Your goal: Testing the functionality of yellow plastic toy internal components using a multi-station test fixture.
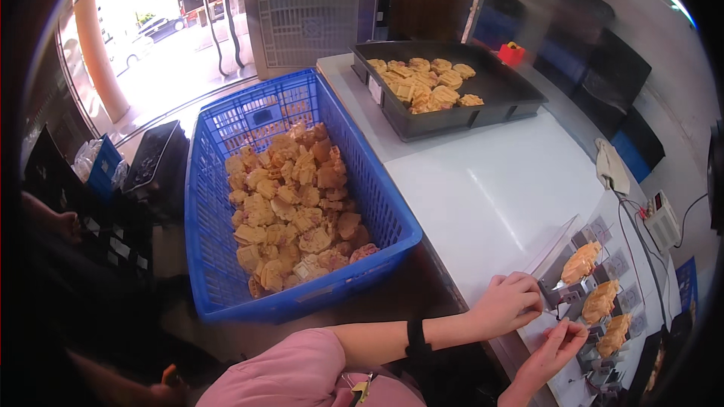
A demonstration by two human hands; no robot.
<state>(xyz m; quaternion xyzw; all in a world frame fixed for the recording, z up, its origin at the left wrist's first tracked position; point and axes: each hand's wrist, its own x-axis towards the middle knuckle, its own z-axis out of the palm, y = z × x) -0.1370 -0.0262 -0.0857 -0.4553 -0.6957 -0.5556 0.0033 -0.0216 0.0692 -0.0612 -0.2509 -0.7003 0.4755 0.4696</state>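
At the right end of the white table, several tan moulded pieces [600,302] with ridged surfaces sit in a row on small grey metal fixtures [575,293]. My left hand [510,303] is beside these fixtures, its fingers curled together; whatever they hold is hidden. Just nearer, my right hand [556,348] has its thumb and fingers pinched at a fixture's edge, on something too small to make out. A blue plastic basket [377,254], heaped with similar tan pieces [290,203], stands left of the table. More of them lie in a black tray [501,94] at the table's far end.
A white device with a display [661,220] and dark cables stand at the table's right edge, near a pale cloth [612,167]. Another person's hand [66,224] shows at far left, near a dark bin [153,155]. A metal door [311,19] stands behind the basket.
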